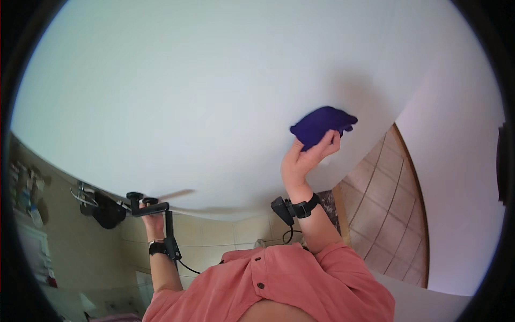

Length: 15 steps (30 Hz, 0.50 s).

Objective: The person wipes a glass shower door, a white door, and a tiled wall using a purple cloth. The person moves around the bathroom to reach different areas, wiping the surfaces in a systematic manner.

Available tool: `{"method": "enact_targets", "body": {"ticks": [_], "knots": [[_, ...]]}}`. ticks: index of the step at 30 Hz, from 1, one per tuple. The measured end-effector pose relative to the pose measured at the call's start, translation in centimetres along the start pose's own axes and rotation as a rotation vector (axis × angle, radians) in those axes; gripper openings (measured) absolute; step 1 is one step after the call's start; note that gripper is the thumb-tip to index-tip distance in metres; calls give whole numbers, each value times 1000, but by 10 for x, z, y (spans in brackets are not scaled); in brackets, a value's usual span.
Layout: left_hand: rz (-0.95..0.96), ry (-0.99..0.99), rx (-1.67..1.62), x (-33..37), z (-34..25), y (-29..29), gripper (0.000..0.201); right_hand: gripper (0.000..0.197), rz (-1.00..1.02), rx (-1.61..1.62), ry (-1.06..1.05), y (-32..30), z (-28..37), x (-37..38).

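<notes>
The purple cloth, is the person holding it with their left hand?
No, the right hand holds the purple cloth, and the left hand is away from it.

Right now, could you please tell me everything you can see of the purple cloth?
The purple cloth is deep violet, plain and matte, like soft fabric. It is bunched into a folded pad, its upper edge rounded, small loose corners jutting at the right. The right hand grips its lower edge between thumb and fingers, before a broad white surface; whether they touch is unclear.
</notes>
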<state>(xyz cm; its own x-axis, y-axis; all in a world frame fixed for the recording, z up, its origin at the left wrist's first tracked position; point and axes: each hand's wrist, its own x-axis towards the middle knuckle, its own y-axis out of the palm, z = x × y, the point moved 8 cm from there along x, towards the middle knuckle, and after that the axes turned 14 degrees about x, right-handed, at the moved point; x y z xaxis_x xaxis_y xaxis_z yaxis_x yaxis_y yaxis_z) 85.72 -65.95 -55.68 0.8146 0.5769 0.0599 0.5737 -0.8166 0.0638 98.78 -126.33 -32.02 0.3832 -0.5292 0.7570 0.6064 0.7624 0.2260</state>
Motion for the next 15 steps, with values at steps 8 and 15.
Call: {"method": "enact_targets", "body": {"ticks": [8, 15], "knots": [[-42, 23, -455, -41, -164, 77, 52, 49, 642, 35, -767, 47, 111, -18], [175, 332, 83, -34, -253, 113, 72, 42, 652, -32, -835, 37, 104, 59]]}}
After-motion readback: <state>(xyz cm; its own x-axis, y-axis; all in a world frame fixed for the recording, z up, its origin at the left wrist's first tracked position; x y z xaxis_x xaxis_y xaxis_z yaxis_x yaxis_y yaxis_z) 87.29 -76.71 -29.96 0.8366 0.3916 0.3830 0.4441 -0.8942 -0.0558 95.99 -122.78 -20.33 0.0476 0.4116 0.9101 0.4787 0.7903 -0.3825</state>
